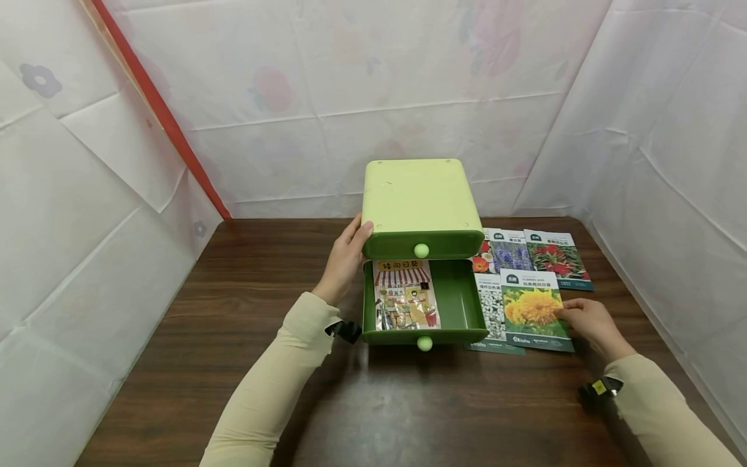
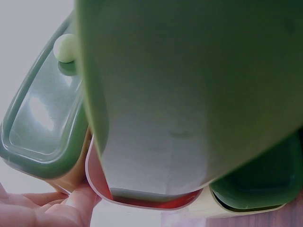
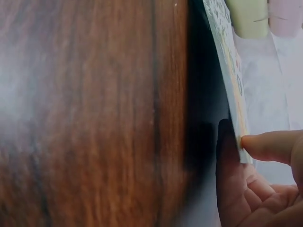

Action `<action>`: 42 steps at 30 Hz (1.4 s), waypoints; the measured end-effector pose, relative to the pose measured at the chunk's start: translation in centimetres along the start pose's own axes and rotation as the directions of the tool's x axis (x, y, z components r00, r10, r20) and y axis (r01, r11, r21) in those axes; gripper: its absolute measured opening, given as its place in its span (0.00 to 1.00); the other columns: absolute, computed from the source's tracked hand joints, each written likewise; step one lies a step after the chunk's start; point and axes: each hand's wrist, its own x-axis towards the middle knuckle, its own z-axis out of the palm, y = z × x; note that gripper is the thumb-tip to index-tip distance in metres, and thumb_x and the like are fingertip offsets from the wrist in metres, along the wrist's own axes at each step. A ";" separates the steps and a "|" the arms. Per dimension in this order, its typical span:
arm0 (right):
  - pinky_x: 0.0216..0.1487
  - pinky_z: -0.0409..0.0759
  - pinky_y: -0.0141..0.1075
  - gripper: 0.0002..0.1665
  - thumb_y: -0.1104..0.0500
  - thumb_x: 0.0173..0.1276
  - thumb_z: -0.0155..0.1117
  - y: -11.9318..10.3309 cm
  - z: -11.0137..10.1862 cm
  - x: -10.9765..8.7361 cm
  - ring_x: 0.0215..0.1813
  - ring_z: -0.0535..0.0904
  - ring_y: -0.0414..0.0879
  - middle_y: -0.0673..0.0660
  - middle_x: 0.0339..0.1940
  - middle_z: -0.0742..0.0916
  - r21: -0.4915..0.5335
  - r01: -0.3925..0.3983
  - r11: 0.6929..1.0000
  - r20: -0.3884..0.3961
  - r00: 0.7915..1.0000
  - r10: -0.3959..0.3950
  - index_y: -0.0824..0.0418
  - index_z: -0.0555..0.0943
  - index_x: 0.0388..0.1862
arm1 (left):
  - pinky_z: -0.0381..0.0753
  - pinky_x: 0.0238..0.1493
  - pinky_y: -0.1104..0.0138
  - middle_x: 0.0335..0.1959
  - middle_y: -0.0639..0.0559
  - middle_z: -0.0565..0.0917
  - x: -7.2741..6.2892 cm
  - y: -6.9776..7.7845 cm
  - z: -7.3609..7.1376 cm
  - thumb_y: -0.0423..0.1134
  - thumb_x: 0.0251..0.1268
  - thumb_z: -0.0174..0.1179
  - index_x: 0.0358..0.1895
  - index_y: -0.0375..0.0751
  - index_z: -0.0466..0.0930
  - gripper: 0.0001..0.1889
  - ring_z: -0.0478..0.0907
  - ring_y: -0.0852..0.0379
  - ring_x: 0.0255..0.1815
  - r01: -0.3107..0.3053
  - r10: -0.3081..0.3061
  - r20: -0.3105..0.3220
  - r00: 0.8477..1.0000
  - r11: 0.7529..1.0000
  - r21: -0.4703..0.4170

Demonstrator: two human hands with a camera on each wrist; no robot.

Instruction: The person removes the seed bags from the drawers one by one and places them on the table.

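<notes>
A small drawer cabinet (image 1: 420, 194) with a pale green top stands on the table, its top drawer closed. Below, a green drawer (image 1: 460, 292) is pulled out and holds a packet with a shopfront picture (image 1: 406, 299). My left hand (image 1: 343, 261) rests against the cabinet's left side, thumb near the upper front corner. To the right, my right hand (image 1: 595, 326) pinches the right edge of a seed packet with a yellow flower (image 1: 532, 308) between thumb and fingers. In the right wrist view this packet (image 3: 230, 90) appears edge-on, tilted above the wood.
Several other seed packets lie right of the cabinet, among them one with red flowers (image 1: 557, 261), one with purple flowers (image 1: 511, 251) and one with white flowers (image 1: 492, 310). Another closed green drawer (image 2: 265, 179) shows low in the left wrist view. White sheets (image 1: 327, 110) enclose the table.
</notes>
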 end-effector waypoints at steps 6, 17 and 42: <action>0.32 0.81 0.37 0.24 0.55 0.72 0.57 -0.3 0.0 -0.2 0.39 0.79 0.49 0.72 0.48 0.80 -0.067 0.027 0.997 -0.033 0.999 -0.029 0.78 0.76 0.51 | 0.70 0.70 0.51 0.78 0.53 0.57 -0.1 0.0 0.0 0.59 0.75 0.48 0.79 0.56 0.49 0.35 0.69 0.49 0.70 -0.009 0.009 0.007 1.000 1.000 0.006; 0.33 0.83 0.43 0.23 0.54 0.71 0.59 -0.4 -0.5 -0.3 0.35 0.83 0.51 0.74 0.48 0.82 -0.171 0.074 0.983 -0.019 0.997 -0.078 0.77 0.81 0.46 | 0.70 0.70 0.52 0.78 0.52 0.58 -0.1 0.0 0.0 0.58 0.75 0.48 0.79 0.55 0.50 0.34 0.70 0.49 0.69 -0.005 0.005 0.002 1.000 1.000 -0.004; 0.32 0.80 0.36 0.33 0.44 0.78 0.45 -4.4 -2.0 -1.5 0.36 0.81 0.44 0.71 0.46 0.84 -0.123 0.232 0.965 -0.097 0.965 -0.245 0.75 0.75 0.57 | 0.69 0.70 0.50 0.77 0.51 0.59 0.0 -0.1 -0.1 0.59 0.75 0.47 0.79 0.56 0.49 0.34 0.70 0.49 0.69 -0.009 0.009 0.008 1.000 1.000 -0.011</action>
